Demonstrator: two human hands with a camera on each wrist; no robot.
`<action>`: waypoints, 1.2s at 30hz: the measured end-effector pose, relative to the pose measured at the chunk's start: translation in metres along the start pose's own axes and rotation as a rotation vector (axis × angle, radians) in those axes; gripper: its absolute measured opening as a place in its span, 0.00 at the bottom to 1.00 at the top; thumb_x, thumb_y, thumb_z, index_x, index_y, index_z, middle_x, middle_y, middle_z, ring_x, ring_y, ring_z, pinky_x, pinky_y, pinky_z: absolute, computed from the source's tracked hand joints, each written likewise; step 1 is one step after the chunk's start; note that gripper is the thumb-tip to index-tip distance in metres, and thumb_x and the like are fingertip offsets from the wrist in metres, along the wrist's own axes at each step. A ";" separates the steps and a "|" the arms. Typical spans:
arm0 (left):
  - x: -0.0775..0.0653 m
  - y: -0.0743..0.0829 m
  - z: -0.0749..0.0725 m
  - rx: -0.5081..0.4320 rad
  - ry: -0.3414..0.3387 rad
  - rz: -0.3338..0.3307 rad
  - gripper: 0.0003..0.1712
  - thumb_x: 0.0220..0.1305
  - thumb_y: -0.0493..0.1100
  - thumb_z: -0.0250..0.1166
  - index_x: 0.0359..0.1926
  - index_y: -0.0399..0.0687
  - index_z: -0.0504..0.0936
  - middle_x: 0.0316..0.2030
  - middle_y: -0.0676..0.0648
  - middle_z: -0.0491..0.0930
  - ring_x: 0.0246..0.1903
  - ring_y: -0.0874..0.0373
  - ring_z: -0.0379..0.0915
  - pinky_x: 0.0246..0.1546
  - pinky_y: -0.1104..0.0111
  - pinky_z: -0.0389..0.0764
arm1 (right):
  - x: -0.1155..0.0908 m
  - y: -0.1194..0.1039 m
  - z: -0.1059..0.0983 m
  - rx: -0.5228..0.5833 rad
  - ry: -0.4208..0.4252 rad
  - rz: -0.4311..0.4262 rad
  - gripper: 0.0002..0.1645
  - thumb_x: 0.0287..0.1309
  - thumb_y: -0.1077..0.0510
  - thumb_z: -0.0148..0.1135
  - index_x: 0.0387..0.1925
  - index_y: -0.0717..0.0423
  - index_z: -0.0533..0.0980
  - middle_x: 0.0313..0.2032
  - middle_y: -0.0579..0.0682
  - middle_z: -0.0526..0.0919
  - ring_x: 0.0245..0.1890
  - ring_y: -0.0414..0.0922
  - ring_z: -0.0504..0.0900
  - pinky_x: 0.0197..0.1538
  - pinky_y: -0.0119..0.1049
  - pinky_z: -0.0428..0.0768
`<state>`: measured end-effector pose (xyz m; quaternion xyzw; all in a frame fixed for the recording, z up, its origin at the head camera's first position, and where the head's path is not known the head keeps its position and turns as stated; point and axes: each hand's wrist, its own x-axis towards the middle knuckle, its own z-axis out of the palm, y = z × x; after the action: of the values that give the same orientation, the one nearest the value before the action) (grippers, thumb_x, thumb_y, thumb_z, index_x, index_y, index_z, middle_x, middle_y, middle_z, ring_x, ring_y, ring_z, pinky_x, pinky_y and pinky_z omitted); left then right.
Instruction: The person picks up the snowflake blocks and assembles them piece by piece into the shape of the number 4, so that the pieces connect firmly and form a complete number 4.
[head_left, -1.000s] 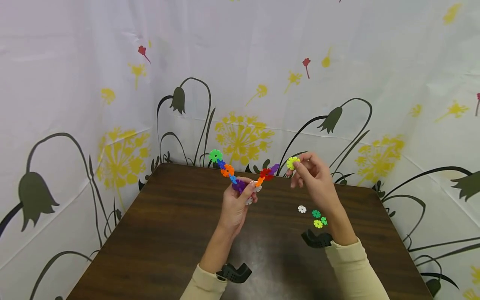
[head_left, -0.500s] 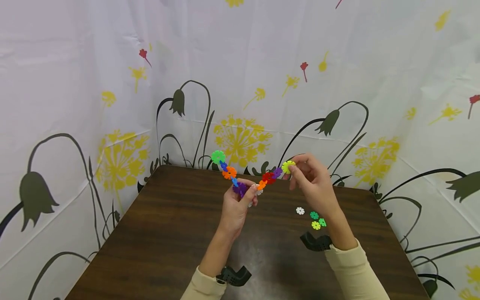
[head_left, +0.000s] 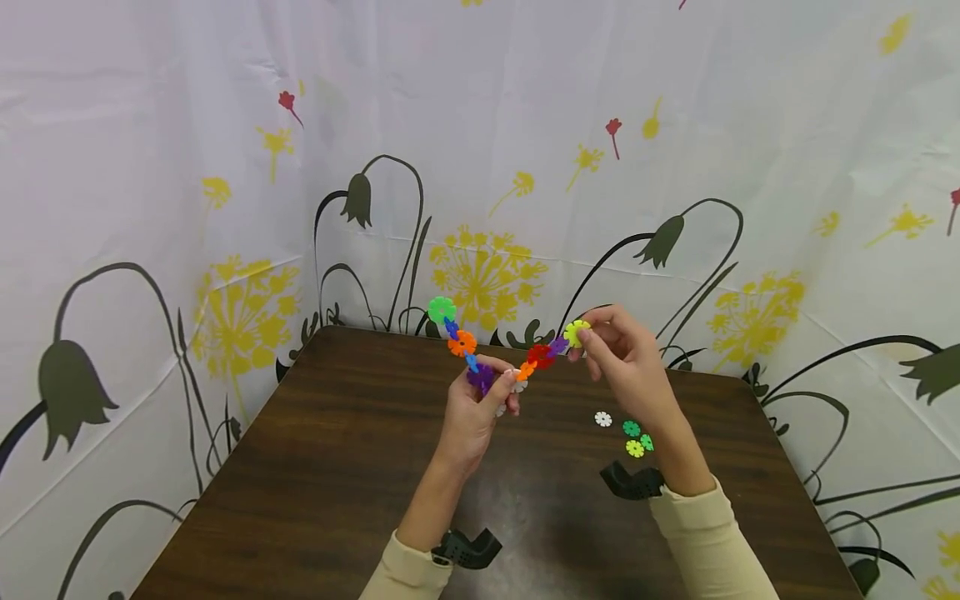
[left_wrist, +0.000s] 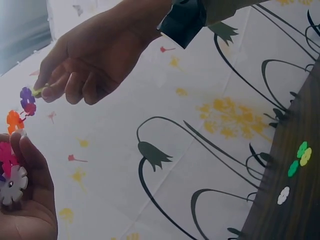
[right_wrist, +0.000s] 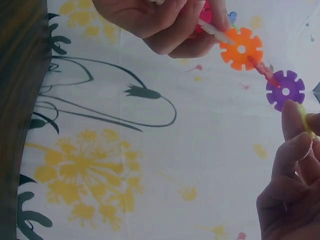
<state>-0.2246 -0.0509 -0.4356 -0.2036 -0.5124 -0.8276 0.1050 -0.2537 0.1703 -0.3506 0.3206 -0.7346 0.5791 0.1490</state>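
Observation:
My left hand [head_left: 472, 417] grips a chain of notched, flower-shaped plastic discs near its middle, above the table. One arm of the chain rises left through a purple disc and an orange disc [head_left: 462, 343] to a green disc [head_left: 442, 310] at its tip. The other arm runs right through orange and red [head_left: 540, 357] to a purple disc [right_wrist: 285, 91]. Between thumb and fingers, my right hand [head_left: 626, 358] pinches a yellow-green disc [head_left: 577, 333], set edge-on against that purple disc in the right wrist view. Fingers of the left hand partly cover a white disc [left_wrist: 13, 185].
Loose discs lie on the dark wooden table [head_left: 337, 467] below my right forearm: a white one [head_left: 603, 419], a yellow one [head_left: 634, 448] and two green ones [head_left: 632, 427]. A flower-printed white curtain [head_left: 480, 125] hangs behind the table.
The right hand has brought the yellow-green disc left and slightly down, from apart to up against the purple disc at the chain's end. The left hand keeps its grip, the chain shifting slightly right.

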 end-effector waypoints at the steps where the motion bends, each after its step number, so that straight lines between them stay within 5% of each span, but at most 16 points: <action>1: 0.000 0.000 0.000 -0.001 -0.003 -0.008 0.03 0.79 0.35 0.62 0.47 0.48 0.81 0.30 0.52 0.83 0.26 0.63 0.81 0.35 0.71 0.88 | -0.001 0.001 0.000 -0.011 0.005 -0.005 0.07 0.76 0.68 0.60 0.51 0.61 0.78 0.30 0.46 0.88 0.21 0.46 0.77 0.27 0.33 0.78; 11: 0.001 0.008 0.006 0.050 -0.005 -0.166 0.17 0.77 0.45 0.68 0.55 0.34 0.85 0.33 0.51 0.90 0.28 0.57 0.90 0.39 0.65 0.90 | -0.008 0.000 0.006 -0.174 -0.007 -0.096 0.17 0.75 0.67 0.62 0.59 0.53 0.84 0.33 0.52 0.88 0.22 0.41 0.75 0.23 0.32 0.73; 17: 0.001 0.006 0.006 0.078 0.035 -0.213 0.11 0.76 0.44 0.70 0.49 0.40 0.87 0.28 0.50 0.88 0.25 0.57 0.89 0.35 0.68 0.87 | -0.008 -0.002 0.002 -0.222 -0.064 -0.130 0.18 0.75 0.68 0.61 0.59 0.53 0.86 0.38 0.50 0.89 0.26 0.39 0.80 0.24 0.31 0.74; 24: 0.001 0.009 0.003 0.109 0.032 -0.209 0.10 0.77 0.44 0.69 0.49 0.42 0.88 0.27 0.51 0.87 0.25 0.56 0.87 0.34 0.69 0.84 | -0.010 -0.005 -0.001 -0.283 -0.100 -0.160 0.16 0.73 0.68 0.64 0.55 0.52 0.86 0.30 0.48 0.81 0.23 0.38 0.71 0.25 0.30 0.72; 36: 0.004 0.018 0.004 0.172 0.078 -0.159 0.13 0.75 0.42 0.70 0.49 0.34 0.87 0.25 0.52 0.82 0.24 0.56 0.84 0.32 0.72 0.80 | -0.014 0.000 0.023 -0.159 0.025 -0.220 0.18 0.70 0.75 0.63 0.57 0.64 0.84 0.41 0.57 0.91 0.34 0.39 0.87 0.44 0.30 0.88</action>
<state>-0.2201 -0.0555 -0.4175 -0.1202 -0.5917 -0.7936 0.0760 -0.2402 0.1528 -0.3651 0.3791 -0.7368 0.5031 0.2455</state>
